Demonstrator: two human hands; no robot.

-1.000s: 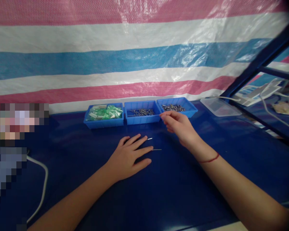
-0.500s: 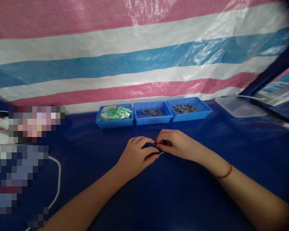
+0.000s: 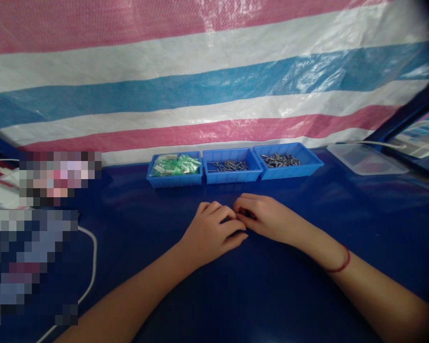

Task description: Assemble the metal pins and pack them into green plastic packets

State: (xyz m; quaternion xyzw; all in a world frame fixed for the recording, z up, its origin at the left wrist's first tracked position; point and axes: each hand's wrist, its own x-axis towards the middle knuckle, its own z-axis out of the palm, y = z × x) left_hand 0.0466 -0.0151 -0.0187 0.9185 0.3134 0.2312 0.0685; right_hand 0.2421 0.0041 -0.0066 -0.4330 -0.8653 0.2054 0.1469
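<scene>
My left hand (image 3: 212,234) and my right hand (image 3: 262,214) meet at the fingertips just above the blue table (image 3: 271,290). The right thumb and forefinger are pinched together. The fingers of the left hand are bent, with its thumb and forefinger close to each other. Whatever lies between the fingertips is hidden or too small to name. Behind the hands stand a blue bin with green-and-clear plastic packets (image 3: 177,165), a middle blue bin with long thin metal screws or nails (image 3: 230,166), and a right blue bin with a heap of small metal fasteners (image 3: 280,161).
A flat translucent plastic lid (image 3: 366,159) lies at the back right. A white cable (image 3: 95,257) curves along the left side beside blurred-out items. A striped plastic sheet (image 3: 200,90) hangs behind the bins.
Both hands stay together, with the left fingertips now closer to the right ones. The thin metal pieces seen between the fingers before are now hidden. The view has shifted slightly.
</scene>
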